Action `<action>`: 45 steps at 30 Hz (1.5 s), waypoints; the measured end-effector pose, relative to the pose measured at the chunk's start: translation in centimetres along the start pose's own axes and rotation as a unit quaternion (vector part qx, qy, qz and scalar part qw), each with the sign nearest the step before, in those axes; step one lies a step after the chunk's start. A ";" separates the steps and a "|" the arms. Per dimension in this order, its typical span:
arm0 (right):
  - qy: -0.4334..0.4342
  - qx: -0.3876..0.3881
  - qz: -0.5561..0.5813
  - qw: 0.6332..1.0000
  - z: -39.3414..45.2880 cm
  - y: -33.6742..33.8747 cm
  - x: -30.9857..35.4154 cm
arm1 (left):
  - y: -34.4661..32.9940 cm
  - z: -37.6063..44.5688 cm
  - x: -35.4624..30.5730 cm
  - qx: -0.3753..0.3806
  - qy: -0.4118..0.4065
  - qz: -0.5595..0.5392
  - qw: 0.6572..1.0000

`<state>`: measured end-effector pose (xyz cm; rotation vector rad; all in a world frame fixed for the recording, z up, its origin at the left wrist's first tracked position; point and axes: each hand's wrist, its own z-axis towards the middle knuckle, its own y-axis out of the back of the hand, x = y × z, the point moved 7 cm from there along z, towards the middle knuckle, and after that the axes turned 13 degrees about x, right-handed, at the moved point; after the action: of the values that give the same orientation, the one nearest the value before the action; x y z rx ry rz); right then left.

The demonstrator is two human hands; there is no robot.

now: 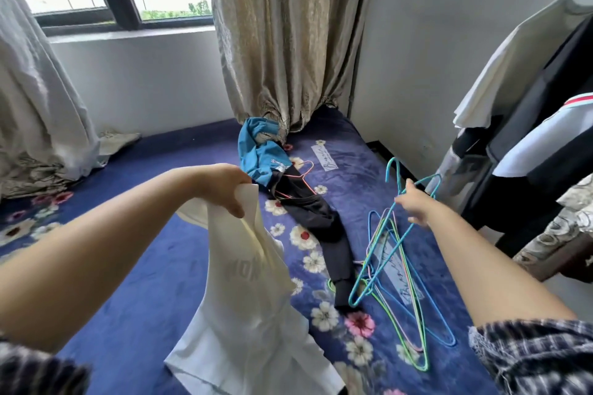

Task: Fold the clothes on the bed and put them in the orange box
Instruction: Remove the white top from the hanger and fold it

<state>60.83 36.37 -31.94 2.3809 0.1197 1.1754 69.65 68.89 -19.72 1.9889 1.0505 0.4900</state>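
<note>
Both arms reach forward over a bed covered in a plush blue blanket printed with white and pink flowers. The left hand is raised, its fingers curled round a bunched edge of a white shirt, which hangs down in soft folds to the blanket at the lower middle. Faint grey lettering shows through the cloth; it is hard to read. The right hand stretches toward the right side of the bed, fingers closed round the neck of a thin blue wire hanger whose lower end rests on the blanket. Beneath it lies a loose pile of hangers, green, pink and blue, overlapping.

Between the two hands, black trousers lie stretched lengthwise on the bed, with a pink hanger on their far end. Beyond them a crumpled blue garment sits against a beige patterned curtain that touches the bed.

Plaid sleeves show at the bottom corners, blurred. Dark and white clothes hang at the right edge, cut off by the frame. No orange box is in view.
</note>
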 end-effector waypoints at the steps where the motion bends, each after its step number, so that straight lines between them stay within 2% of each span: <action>1: -0.024 0.031 -0.059 0.997 0.3 -0.9 -1.3 | -0.2 -0.1 0.0 -0.003 0.000 0.000 1.000; 4: -0.067 0.152 -0.237 0.957 -0.1 -4.9 -3.4 | -0.6 -0.8 0.6 -0.024 0.002 -0.017 1.000; 5: -0.061 0.192 -0.270 0.941 -0.6 -6.6 -3.1 | -0.8 -1.0 1.0 -0.032 -0.001 -0.033 0.999; 6: -0.048 0.229 -0.256 0.938 -1.1 -8.4 -2.6 | -0.8 -1.3 1.4 -0.042 -0.006 -0.053 0.998; 8: 0.024 0.272 -0.221 0.936 -2.2 -11.8 -0.7 | -0.6 -2.4 2.5 -0.075 -0.017 -0.108 0.991; 12: 0.175 0.354 -0.286 0.873 -5.5 -20.3 3.8 | 0.3 -5.4 5.2 -0.155 -0.032 -0.240 0.958; 15: 0.303 0.301 -0.280 0.860 -8.6 -25.8 6.9 | 1.2 -8.3 6.4 -0.222 -0.053 -0.304 0.925; 17: 0.311 0.214 -0.300 0.876 -9.0 -26.7 8.6 | 1.6 -10.4 7.8 -0.253 -0.042 -0.324 0.911; 19: 0.296 0.147 -0.260 0.908 -7.8 -25.0 10.5 | 1.7 -12.3 9.6 -0.252 0.009 -0.295 0.922; 21: 0.294 0.109 -0.134 0.940 -6.6 -21.7 13.4 | 0.8 -13.9 11.6 -0.206 0.083 -0.221 0.949; 22: 0.304 0.097 -0.076 0.945 -6.7 -19.9 15.1 | 0.1 -14.4 12.6 -0.171 0.122 -0.176 0.962; 24: 0.368 0.083 -0.028 0.926 -8.1 -16.8 18.8 | -1.1 -15.2 13.9 -0.123 0.185 -0.081 0.972; 26: 0.436 0.110 -0.069 0.890 -11.2 -14.9 22.3 | -1.4 -16.4 15.1 -0.150 0.230 -0.057 0.960; 28: 0.475 0.124 -0.243 0.837 -14.0 -14.4 24.8 | -1.2 -18.2 16.5 -0.214 0.273 -0.100 0.933; 30: 0.469 0.086 -0.425 0.769 -15.7 -14.5 25.7 | -1.5 -20.1 17.6 -0.260 0.301 -0.144 0.906; 31: 0.460 0.056 -0.470 0.751 -16.3 -14.4 26.0 | -1.6 -20.9 17.7 -0.277 0.304 -0.158 0.898; 32: 0.450 0.033 -0.485 0.749 -16.8 -14.1 26.4 | -1.7 -21.4 17.7 -0.295 0.302 -0.168 0.891; 35: 0.440 -0.069 -0.460 0.768 -19.6 -12.3 26.6 | -2.1 -24.8 17.2 -0.377 0.289 -0.212 0.854; 38: 0.427 -0.158 -0.459 0.763 -23.8 -10.1 25.5 | -3.7 -28.8 16.4 -0.448 0.208 -0.357 0.793; 39: 0.419 -0.160 -0.446 0.775 -24.9 -9.6 24.9 | -4.3 -29.7 15.9 -0.450 0.173 -0.421 0.769; 41: 0.410 -0.138 -0.365 0.824 -27.3 -8.7 23.5 | -5.8 -31.6 14.6 -0.431 0.102 -0.525 0.727; 42: 0.415 -0.117 -0.293 0.853 -28.3 -8.3 22.9 | -6.2 -32.6 14.0 -0.424 0.073 -0.540 0.724; 43: 0.424 -0.088 -0.202 0.878 -29.9 -8.1 22.0 | -6.5 -34.4 13.5 -0.425 0.055 -0.526 0.735; 45: 0.397 -0.028 0.009 0.917 -31.7 -8.1 20.1 | -6.3 -37.0 12.8 -0.466 0.062 -0.425 0.773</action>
<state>50.14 61.13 -4.69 1.7156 0.3190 2.0509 49.91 99.14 -3.33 0.5064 1.3003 0.4837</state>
